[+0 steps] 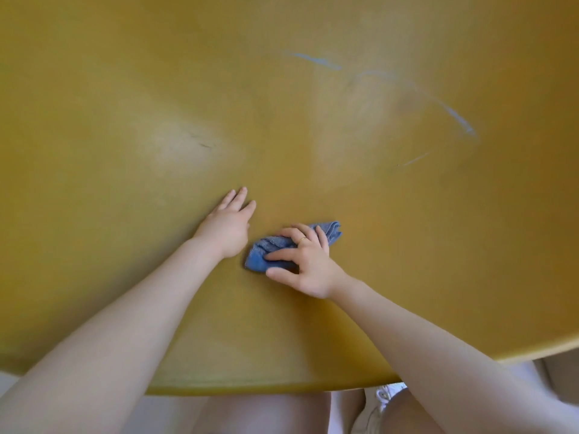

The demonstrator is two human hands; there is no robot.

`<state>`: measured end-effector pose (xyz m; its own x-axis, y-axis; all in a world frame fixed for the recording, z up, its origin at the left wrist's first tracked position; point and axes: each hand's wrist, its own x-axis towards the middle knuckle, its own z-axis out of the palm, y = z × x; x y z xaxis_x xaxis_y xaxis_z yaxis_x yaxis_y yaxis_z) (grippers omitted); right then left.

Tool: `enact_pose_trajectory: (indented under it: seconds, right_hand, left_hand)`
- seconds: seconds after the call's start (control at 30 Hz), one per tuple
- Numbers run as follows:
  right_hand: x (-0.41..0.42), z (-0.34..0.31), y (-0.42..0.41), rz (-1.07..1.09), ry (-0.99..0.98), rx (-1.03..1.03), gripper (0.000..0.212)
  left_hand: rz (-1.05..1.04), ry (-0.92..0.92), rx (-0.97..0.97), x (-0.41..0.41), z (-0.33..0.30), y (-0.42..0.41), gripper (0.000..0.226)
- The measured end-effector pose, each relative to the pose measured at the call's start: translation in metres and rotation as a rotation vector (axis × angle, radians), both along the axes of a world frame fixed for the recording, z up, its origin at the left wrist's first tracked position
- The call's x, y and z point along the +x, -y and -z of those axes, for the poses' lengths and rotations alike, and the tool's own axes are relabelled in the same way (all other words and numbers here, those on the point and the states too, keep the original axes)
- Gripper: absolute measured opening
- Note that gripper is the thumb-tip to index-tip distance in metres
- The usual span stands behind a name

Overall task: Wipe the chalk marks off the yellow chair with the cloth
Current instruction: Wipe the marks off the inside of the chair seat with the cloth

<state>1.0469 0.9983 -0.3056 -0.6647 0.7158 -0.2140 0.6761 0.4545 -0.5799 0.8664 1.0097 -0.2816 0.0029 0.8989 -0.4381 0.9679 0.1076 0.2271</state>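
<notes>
The yellow chair (125, 89) fills almost the whole head view, its smooth curved surface close in front of me. Pale blue chalk marks (457, 115) run in an arc across its upper right, with a short streak (316, 60) further left and a smeared whitish patch between them. My right hand (305, 261) presses a crumpled blue cloth (264, 249) against the chair near the centre, fingers curled over it, well below the marks. Just left of the cloth, my left hand (228, 225) lies flat on the chair with fingers together and holds nothing.
The chair's rounded front edge (250, 388) curves across the bottom. Below it I see my bare knees (266, 411), a white shoe (387, 394) and pale floor. A small dark scuff (203, 144) marks the chair at centre left.
</notes>
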Motion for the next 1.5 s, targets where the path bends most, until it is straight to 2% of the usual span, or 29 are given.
enact_pose_trajectory:
  seconds: [0.03,0.1,0.13,0.23,0.3,0.5,0.6,0.67,0.77,0.87,0.93,1.0,1.07,1.17,1.23,1.33,1.4,1.5]
  right_hand:
    - [-0.001,-0.001,0.003,0.050,-0.038,-0.006,0.043]
    - [-0.004,0.004,0.010,0.116,-0.045,0.124,0.033]
    - [-0.003,0.010,0.012,0.156,-0.012,0.223,0.028]
    - [0.009,0.021,0.000,0.351,0.217,0.349,0.011]
    - [0.028,0.020,-0.019,0.462,0.272,0.347,0.022]
    - [0.100,0.007,-0.080,0.533,0.534,0.416,0.047]
    - [0.098,0.011,-0.086,0.584,0.568,0.447,0.048]
    - [0.081,0.016,-0.075,0.533,0.478,0.417,0.046]
    - [0.053,0.018,-0.043,0.313,0.288,0.390,0.047]
    - [0.052,0.009,-0.037,0.116,0.352,0.346,0.047]
    - [0.068,0.005,-0.055,0.054,0.459,0.442,0.046]
    - [0.091,-0.002,-0.080,0.183,0.576,0.546,0.049]
    - [0.118,-0.011,-0.102,0.267,0.686,0.539,0.057]
    - [0.162,-0.022,-0.138,0.342,0.692,0.670,0.050]
    - [0.187,-0.043,-0.159,0.501,0.737,0.731,0.048]
    - [0.218,-0.064,-0.172,0.656,0.672,0.692,0.051]
    - [0.223,-0.069,-0.176,0.729,0.634,0.772,0.061]
    - [0.206,-0.058,-0.177,0.747,0.613,0.705,0.061]
  left_hand:
    - [-0.003,0.002,0.000,0.001,0.000,0.002,0.052]
    - [-0.013,0.003,0.001,0.003,0.001,0.006,0.053]
    - [-0.019,0.002,0.001,0.004,0.001,0.007,0.053]
    - [-0.018,-0.006,0.014,0.008,0.003,0.009,0.056]
    - [-0.022,-0.003,0.022,0.012,0.006,0.009,0.061]
    - [0.115,0.025,0.029,0.037,0.019,0.004,0.076]
    - [0.138,0.016,-0.005,0.040,0.019,-0.002,0.092]
    - [0.153,-0.005,-0.040,0.039,0.018,-0.004,0.106]
    - [0.155,-0.044,-0.045,0.043,0.016,-0.005,0.113]
    - [0.123,-0.035,-0.024,0.054,0.016,-0.012,0.112]
    - [0.114,-0.017,-0.006,0.065,0.015,-0.021,0.109]
    - [0.131,-0.001,0.019,0.080,0.014,-0.034,0.105]
    - [0.166,0.012,0.046,0.099,0.014,-0.050,0.102]
    - [0.197,0.028,0.097,0.129,0.014,-0.079,0.104]
    - [0.211,-0.003,0.139,0.146,0.013,-0.095,0.111]
    - [0.212,-0.083,0.164,0.156,0.013,-0.110,0.126]
    - [0.199,-0.112,0.154,0.156,0.013,-0.115,0.131]
    - [0.214,-0.116,0.144,0.153,0.014,-0.118,0.133]
